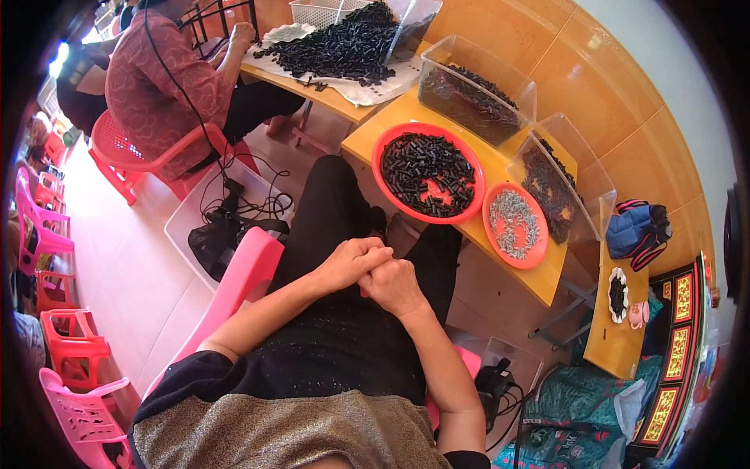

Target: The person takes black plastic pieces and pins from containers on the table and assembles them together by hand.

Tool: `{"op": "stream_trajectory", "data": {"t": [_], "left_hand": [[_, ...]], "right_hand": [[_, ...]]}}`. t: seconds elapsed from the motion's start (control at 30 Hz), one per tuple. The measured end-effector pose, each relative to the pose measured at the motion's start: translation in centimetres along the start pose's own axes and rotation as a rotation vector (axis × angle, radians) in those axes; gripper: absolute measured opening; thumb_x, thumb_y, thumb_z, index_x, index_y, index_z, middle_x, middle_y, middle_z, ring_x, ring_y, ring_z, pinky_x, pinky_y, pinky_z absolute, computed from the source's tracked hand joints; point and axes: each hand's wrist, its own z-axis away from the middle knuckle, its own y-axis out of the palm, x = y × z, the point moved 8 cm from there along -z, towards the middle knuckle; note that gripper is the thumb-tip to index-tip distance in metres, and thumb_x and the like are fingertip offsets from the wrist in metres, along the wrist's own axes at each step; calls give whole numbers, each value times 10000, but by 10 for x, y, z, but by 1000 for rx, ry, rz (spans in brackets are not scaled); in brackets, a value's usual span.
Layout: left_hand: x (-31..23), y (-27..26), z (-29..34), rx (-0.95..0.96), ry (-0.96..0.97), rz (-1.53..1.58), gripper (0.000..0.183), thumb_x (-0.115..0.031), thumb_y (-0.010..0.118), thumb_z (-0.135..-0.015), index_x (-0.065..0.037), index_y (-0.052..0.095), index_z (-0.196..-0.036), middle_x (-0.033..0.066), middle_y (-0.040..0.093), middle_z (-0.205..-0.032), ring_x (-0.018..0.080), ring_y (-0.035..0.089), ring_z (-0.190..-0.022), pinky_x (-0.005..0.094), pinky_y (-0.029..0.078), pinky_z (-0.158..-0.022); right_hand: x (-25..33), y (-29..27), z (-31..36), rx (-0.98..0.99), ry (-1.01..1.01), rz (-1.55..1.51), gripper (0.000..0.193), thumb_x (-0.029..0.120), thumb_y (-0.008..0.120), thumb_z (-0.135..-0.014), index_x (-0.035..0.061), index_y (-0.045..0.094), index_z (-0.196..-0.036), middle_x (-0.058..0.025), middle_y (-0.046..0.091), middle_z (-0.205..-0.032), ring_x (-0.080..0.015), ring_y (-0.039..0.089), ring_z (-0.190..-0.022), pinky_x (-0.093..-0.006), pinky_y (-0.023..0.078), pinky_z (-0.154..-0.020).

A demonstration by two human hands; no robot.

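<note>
My left hand and my right hand are together above my lap, touching, with the fingers closed. Whatever is between them, if anything, is hidden; a small reddish patch shows just below, and I cannot tell what it is. Beyond them, on a yellow table, stands a round red tray full of short black cylindrical pieces. Beside it a smaller orange-red plate carries small greyish-white pieces. Both hands are apart from the trays.
Clear plastic bins of dark pieces line the wall side. A heap of black pieces covers the far table, where a person sits. Cables and a black bag lie in a bin at left. Pink chair arms flank me.
</note>
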Motion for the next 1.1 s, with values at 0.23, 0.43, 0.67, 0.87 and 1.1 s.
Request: {"op": "stream_trajectory", "data": {"t": [0.23,0.43,0.67,0.87,1.1], "left_hand": [[46,11,-6,158,-258,333,649,-623,451,-1144,-54,762,-1132,5,673,-739,92,573,-559,240,378,-512],[33,1,-38,132,-233,366,477,-523,550,-1142,-75,680,-1246,13,727,-789,54,564,-564,209,383,-537],[19,-2,-80,56,-195,468,456,-446,551,-1159,-101,573,-1457,41,745,-1240,85,726,-867,217,510,-700],[3,-1,-115,79,-96,532,551,-492,604,-1126,-56,562,-1461,53,706,-1279,136,717,-1034,286,559,-880],[61,6,-143,63,-383,523,461,-364,686,-1096,-66,581,-1431,92,728,-1316,196,733,-1100,348,573,-931]], "right_hand": [[2,-40,-5,474,261,-278,412,428,630,-997,38,762,-967,-209,782,-916,-444,753,-903,-548,587,-852],[-120,-224,-40,-530,316,-757,553,549,573,-1125,11,644,-1234,-33,662,-811,-73,500,-617,-245,381,-553],[-185,-209,-6,-663,601,-1047,550,496,553,-1153,-7,668,-1343,-16,633,-782,-61,476,-575,-224,331,-503],[-164,-108,43,-155,792,-1058,387,353,621,-1115,-3,769,-1092,-22,667,-705,-50,492,-502,-212,322,-457],[-179,-34,62,183,1017,-921,441,348,641,-1093,5,667,-1368,-75,757,-859,-85,613,-591,-217,445,-518]]}}
